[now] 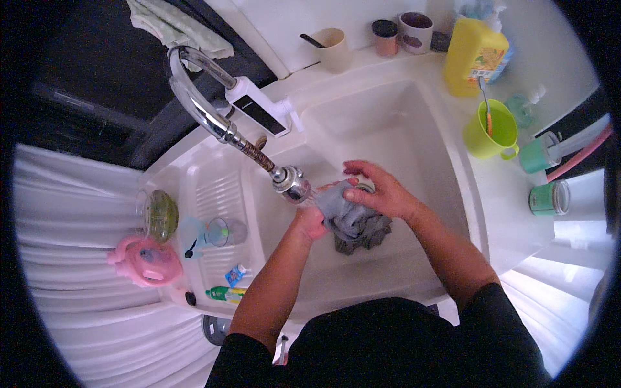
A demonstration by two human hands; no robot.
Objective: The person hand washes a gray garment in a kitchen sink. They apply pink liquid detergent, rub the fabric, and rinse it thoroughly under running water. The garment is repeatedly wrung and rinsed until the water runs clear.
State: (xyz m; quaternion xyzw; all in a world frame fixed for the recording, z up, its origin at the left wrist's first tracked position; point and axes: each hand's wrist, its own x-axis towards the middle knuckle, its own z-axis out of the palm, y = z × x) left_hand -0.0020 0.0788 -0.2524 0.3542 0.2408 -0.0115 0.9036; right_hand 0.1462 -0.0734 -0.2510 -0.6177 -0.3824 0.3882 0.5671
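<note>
Over the white sink basin (412,145), a wet grey cloth (347,213) hangs from my hands. My left hand (313,218) holds it from below, right under the faucet's spray head (292,185), and water runs onto the cloth. On the upper right part of the fabric rests my right hand (381,191), its fingers curved and the thumb against the cloth. The cloth's darker lower end is bunched and droops toward the basin floor. It hides most of my left fingers. Behind my right fingers, a round metal piece, perhaps the drain, partly shows.
A chrome faucet (194,97) arches in from the upper left. A lime green cup (491,128) with a toothbrush and a yellow pump bottle (468,58) line the right rim. At left are a ribbed drainboard (218,194), a clear cup (225,232) and a pink plastic container (150,262).
</note>
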